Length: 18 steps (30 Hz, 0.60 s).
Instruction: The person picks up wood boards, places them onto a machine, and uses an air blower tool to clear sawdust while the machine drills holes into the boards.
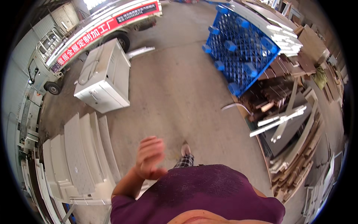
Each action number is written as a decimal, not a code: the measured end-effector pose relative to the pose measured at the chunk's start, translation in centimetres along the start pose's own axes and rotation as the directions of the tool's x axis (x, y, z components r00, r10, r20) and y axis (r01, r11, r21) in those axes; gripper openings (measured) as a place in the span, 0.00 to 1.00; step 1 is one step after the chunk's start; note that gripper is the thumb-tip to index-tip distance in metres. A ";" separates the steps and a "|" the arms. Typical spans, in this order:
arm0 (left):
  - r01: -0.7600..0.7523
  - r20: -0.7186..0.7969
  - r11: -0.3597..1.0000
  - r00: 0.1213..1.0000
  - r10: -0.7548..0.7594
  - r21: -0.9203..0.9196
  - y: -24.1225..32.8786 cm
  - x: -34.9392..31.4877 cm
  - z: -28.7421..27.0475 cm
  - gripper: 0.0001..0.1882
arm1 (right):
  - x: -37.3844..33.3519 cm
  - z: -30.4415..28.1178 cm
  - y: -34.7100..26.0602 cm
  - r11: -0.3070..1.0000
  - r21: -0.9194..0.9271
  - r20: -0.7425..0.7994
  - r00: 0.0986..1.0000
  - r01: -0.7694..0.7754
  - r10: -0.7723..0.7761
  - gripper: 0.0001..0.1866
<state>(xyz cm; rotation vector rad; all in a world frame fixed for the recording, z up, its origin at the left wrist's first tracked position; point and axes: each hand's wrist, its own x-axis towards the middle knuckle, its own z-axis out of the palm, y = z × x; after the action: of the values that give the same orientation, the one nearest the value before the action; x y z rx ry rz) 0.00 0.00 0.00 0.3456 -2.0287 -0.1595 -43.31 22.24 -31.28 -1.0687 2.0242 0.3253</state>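
Note:
My left hand (150, 156) is raised in front of my purple shirt, slightly blurred. Its fingers are loosely bent and the thumb stands apart from them, with nothing held. My right hand is out of sight; only a bit of my right upper arm shows beside the shirt. Nearest to the left hand, on the left, stands a row of pale panels (80, 153) leaning upright on a support. One of my shoes (185, 149) shows on the concrete floor ahead of the shirt.
A white metal cabinet (108, 78) stands ahead on the left, before a parked truck (99, 31) with a red banner. On the right, a blue plastic pallet (238, 48) stands on edge against stacked boards. Loose white strips (279, 120) and wooden planks (298, 171) lie nearer.

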 end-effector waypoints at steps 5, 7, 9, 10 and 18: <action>-0.794 -0.650 0.607 0.446 0.615 0.028 -7.0 14.2 1.0 0.26 | 17.3 0.8 0.4 0.915 0.151 -0.178 0.921 0.373 -0.346 0.13; -0.952 -0.736 0.265 0.291 0.612 -0.155 -10.3 19.8 3.0 0.24 | 22.0 1.3 -1.5 0.866 0.396 -0.048 0.949 0.304 -0.311 0.13; -0.972 -0.754 0.122 0.231 0.615 -0.199 -13.8 21.7 3.3 0.23 | 23.4 -2.5 -6.9 0.875 0.445 0.062 0.968 0.192 -0.244 0.16; -0.972 -0.744 0.231 0.179 0.643 -0.034 -16.2 22.2 3.6 0.23 | 25.7 -3.7 -8.9 0.945 0.058 0.078 0.942 0.322 -0.326 0.19; -0.970 -0.466 0.129 0.018 0.884 0.207 -37.8 29.9 9.0 0.20 | 37.3 -22.4 -19.2 0.970 0.062 0.182 0.953 0.234 -0.241 0.19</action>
<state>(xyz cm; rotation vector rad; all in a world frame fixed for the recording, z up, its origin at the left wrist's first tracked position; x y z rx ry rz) -14.30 -45.45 11.29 -1.0930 -1.2766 0.5791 -52.13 -23.09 -42.46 -1.1959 1.7075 0.2486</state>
